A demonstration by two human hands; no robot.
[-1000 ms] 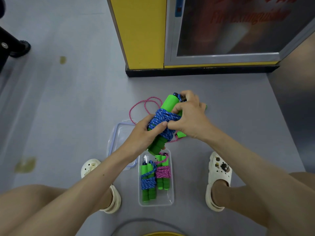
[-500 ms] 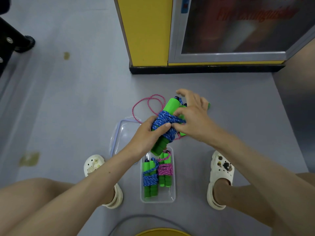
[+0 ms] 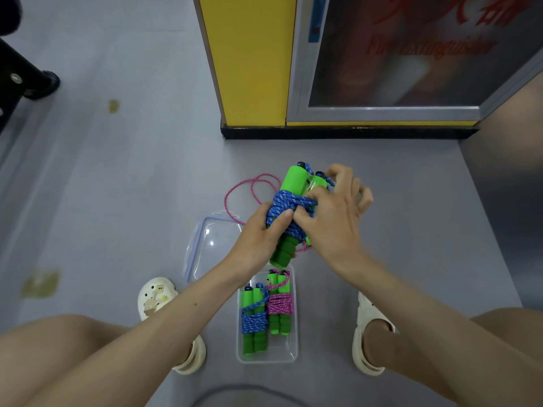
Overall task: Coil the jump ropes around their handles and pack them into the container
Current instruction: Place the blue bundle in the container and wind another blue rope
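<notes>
Now: a blue rope (image 3: 283, 205), coiled round its green handles (image 3: 293, 180), is held above the floor in both grips.
Left grip (image 3: 258, 239): fingers curled round the bundle's lower middle, thumb pressed on the coils.
Right grip (image 3: 332, 227): thumb and forefinger pinch a blue strand at the wraps; the other fingers spread loose beside the handles.
Axis: the bundle points away from the person, its far end leaning slightly right.
Container (image 3: 294, 342): on the floor between the feet, below the bundle and nearer the person, its long axis also running away from the person.
Inside: a blue bundle (image 3: 254, 318) on the left touches a pink bundle (image 3: 280, 304) on the right; together they fill the width.
Lid (image 3: 205, 251): flat, just beyond the container's left.
Loose: a pink rope (image 3: 252, 186) on the floor behind the grips.
Next, likely: tuck the end, then draw the bundle straight back and down. Little turning is needed. The left grip, which carries it, is nearer.
</notes>
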